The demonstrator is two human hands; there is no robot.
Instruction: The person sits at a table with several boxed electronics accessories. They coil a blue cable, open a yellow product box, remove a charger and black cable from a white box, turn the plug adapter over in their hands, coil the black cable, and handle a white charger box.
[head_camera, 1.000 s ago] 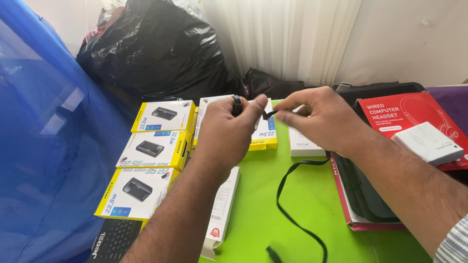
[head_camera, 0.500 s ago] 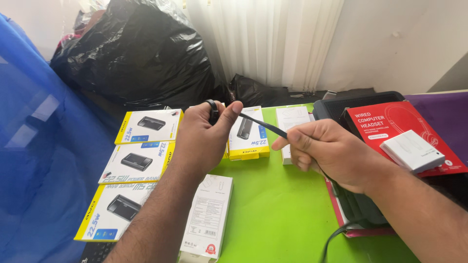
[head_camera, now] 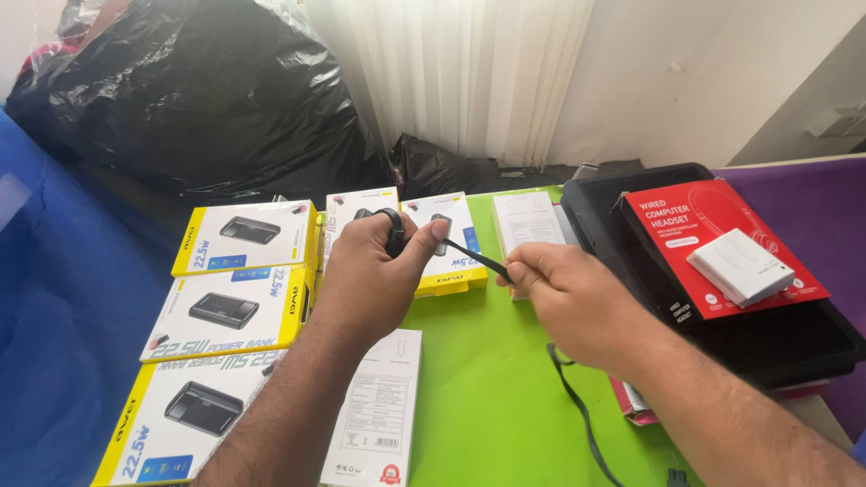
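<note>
The left hand curls its grip around a coiled part of the black cable, thumb pressed on top. The right hand, at 3 o'clock from it, pinches the cable's straight run, taut between both hands. The cable trails down toward 6 o'clock over the green desk. Yellow boxes lie at 9 o'clock.

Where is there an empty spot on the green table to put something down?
The biggest bare patch of green table lies between the white box and the black cable, below the right hand. The left side is crowded with yellow-edged boxes; the right holds a black case under a red box.
</note>
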